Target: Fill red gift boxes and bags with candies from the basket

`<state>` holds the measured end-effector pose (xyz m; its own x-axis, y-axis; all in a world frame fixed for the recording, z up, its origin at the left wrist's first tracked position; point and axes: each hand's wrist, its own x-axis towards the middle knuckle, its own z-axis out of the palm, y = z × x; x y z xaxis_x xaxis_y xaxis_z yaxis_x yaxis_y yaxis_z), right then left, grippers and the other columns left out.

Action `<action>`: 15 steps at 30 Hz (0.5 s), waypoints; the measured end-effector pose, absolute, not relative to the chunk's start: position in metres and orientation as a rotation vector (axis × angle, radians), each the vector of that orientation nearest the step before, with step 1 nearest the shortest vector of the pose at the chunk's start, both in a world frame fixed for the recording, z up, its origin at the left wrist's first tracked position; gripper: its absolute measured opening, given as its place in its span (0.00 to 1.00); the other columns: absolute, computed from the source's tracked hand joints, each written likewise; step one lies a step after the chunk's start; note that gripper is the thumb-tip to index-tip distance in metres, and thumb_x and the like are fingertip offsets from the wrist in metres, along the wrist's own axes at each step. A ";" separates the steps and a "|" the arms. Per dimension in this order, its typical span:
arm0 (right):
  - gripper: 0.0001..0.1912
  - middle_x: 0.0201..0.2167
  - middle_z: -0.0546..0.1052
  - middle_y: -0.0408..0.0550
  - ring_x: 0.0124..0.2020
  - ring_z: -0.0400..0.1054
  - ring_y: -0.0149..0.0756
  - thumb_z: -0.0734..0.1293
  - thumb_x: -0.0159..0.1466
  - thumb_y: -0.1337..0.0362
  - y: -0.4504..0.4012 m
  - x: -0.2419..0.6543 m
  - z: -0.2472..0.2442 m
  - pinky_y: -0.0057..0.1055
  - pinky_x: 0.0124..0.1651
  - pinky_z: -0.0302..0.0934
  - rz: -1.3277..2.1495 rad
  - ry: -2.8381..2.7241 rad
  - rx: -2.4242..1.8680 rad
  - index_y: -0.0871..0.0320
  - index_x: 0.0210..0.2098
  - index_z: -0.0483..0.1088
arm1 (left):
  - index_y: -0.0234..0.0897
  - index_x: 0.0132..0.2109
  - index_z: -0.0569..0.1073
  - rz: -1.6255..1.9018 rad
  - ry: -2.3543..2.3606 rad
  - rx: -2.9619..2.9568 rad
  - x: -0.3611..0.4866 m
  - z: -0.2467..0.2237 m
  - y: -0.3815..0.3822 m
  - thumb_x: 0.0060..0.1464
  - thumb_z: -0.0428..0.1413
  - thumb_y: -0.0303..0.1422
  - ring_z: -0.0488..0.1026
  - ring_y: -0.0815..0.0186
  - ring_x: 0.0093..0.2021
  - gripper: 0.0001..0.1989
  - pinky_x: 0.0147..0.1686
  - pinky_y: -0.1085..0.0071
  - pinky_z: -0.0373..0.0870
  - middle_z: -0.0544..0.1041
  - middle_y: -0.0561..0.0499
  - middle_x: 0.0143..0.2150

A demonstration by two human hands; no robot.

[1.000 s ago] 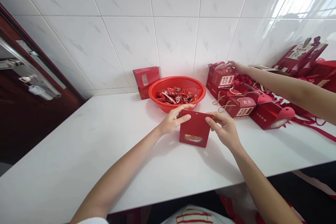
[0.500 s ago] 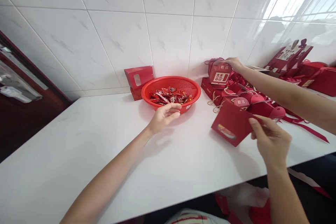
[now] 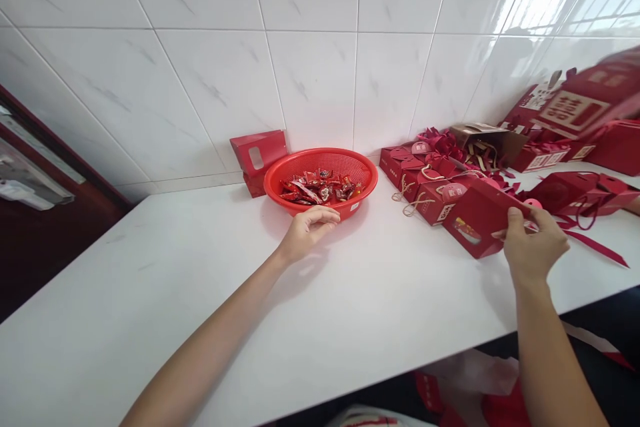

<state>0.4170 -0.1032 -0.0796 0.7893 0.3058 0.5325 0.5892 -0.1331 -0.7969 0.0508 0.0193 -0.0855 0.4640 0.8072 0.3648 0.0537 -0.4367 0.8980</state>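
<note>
My right hand [image 3: 535,243] pinches the top edge of a red candy box [image 3: 481,210] between thumb and fingers. Wrapped candy shows through the box's small window, and the box hangs tilted beside a cluster of red gift boxes [image 3: 397,163]. At the front of a red plastic basket [image 3: 320,153], my left hand [image 3: 309,233] stays with its fingers stretched and slightly curved, thumb apart, holding nothing. Wrapped candies [image 3: 325,188] lie heaped in the basket. Another red box with a window [image 3: 260,155] leans at the wall left of the basket.
A co-worker's blurred red box [image 3: 583,103] is in the air at the upper right. An open brown carton [image 3: 493,140] and dark red ribbons [image 3: 597,247] lie among boxes on the right. White tiles back the white table [image 3: 280,360].
My right hand has moved the candy box right and slightly up, to the stacked boxes. The co-worker's hand has carried a box away to the right. My left hand has barely moved.
</note>
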 end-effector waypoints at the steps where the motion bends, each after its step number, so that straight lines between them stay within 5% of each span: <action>1: 0.14 0.33 0.77 0.54 0.21 0.70 0.38 0.66 0.63 0.59 -0.103 0.418 -0.079 0.38 0.30 0.63 -0.295 -0.717 -1.733 0.62 0.42 0.74 | 0.38 0.37 0.82 1.056 0.729 1.818 0.051 -0.086 0.019 0.51 0.64 0.37 0.77 0.56 0.49 0.08 0.52 0.59 0.75 0.80 0.43 0.46; 7: 0.22 0.54 0.73 0.64 0.26 0.69 0.40 0.70 0.62 0.58 -0.106 0.408 -0.083 0.39 0.25 0.60 -0.513 -0.798 -1.606 0.60 0.53 0.72 | 0.38 0.36 0.82 1.040 0.720 1.823 0.051 -0.087 0.018 0.51 0.62 0.34 0.77 0.59 0.47 0.07 0.49 0.61 0.76 0.80 0.44 0.45; 12: 0.05 0.36 0.78 0.52 0.44 0.75 0.48 0.67 0.66 0.63 -0.094 0.356 -0.082 0.37 0.33 0.67 -0.600 -1.238 -1.235 0.55 0.33 0.73 | 0.37 0.37 0.81 1.034 0.717 1.792 0.053 -0.092 0.017 0.51 0.63 0.34 0.78 0.60 0.45 0.07 0.46 0.63 0.77 0.80 0.44 0.43; 15: 0.05 0.40 0.79 0.52 0.31 0.74 0.34 0.66 0.67 0.68 -0.087 0.318 -0.087 0.32 0.30 0.67 -0.371 -1.580 -1.081 0.56 0.34 0.72 | 0.36 0.37 0.81 1.060 0.713 1.810 0.051 -0.092 0.015 0.53 0.62 0.34 0.78 0.63 0.39 0.07 0.42 0.65 0.78 0.80 0.44 0.42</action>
<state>0.3180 -0.0874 -0.0874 0.0506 0.4392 0.8970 0.7923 0.5291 -0.3038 0.0509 0.0148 -0.0916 0.4681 0.8033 0.3684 0.0382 -0.4348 0.8997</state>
